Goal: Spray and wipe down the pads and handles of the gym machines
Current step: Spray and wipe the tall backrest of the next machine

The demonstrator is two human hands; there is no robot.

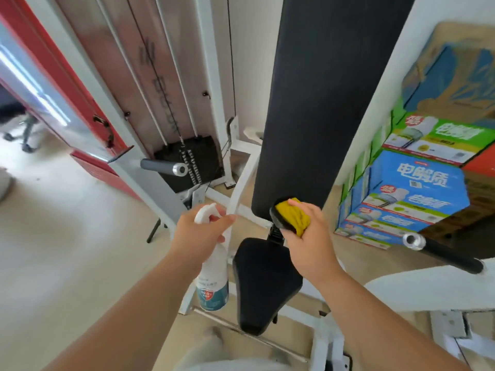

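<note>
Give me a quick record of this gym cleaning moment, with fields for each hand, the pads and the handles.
left hand: holds spray bottle upright, finger at trigger
right hand: presses yellow cloth on bottom edge of back pad
seat pad: black, below the cloth, untouched
handles: left handle and right handle, both free
background: stacked cartons at right

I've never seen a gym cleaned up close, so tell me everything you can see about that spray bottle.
The spray bottle is white, seemingly plastic, with a white trigger head and a teal label low on its body; the print is too blurred to read. It hangs roughly upright in the air, gripped at the neck by the left hand, fingers wrapped around the trigger. It sits left of the black seat pad, in front of the white machine frame. Only the hand seems to touch it.
</note>
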